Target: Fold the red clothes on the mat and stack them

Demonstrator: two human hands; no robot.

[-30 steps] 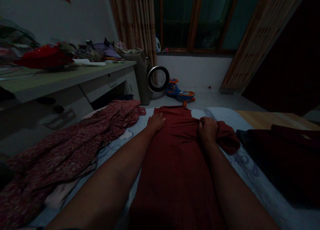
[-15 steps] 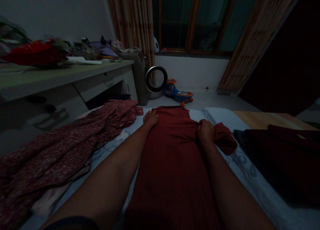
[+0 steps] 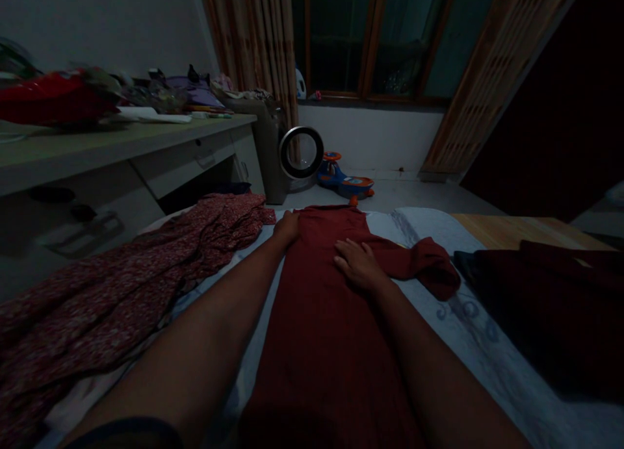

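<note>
A long rust-red garment (image 3: pixel 331 332) with a sleeve lies lengthwise in front of me on a pale blue patterned sheet (image 3: pixel 468 345). Its sleeve (image 3: pixel 431 267) stretches out to the right and bunches at the end. At the far left edge of the garment, my left hand (image 3: pixel 286 227) is closed on the cloth, its fingertips mostly hidden. My right hand (image 3: pixel 358 262) rests flat on the upper part of the garment, fingers spread, beside the base of the sleeve.
A red floral garment (image 3: pixel 160 273) is spread along the left side. Folded dark clothes (image 3: pixel 550 306) lie on the right. Beyond are a cluttered desk (image 3: pixel 121 137), a ring-shaped appliance (image 3: pixel 301 153) and a blue-orange ride-on toy (image 3: pixel 346 181) on the floor.
My right hand has let go of the cloth near the sleeve, moved left and opened flat on the garment. The sleeve lies straighter. My left hand has shifted slightly at the edge.
</note>
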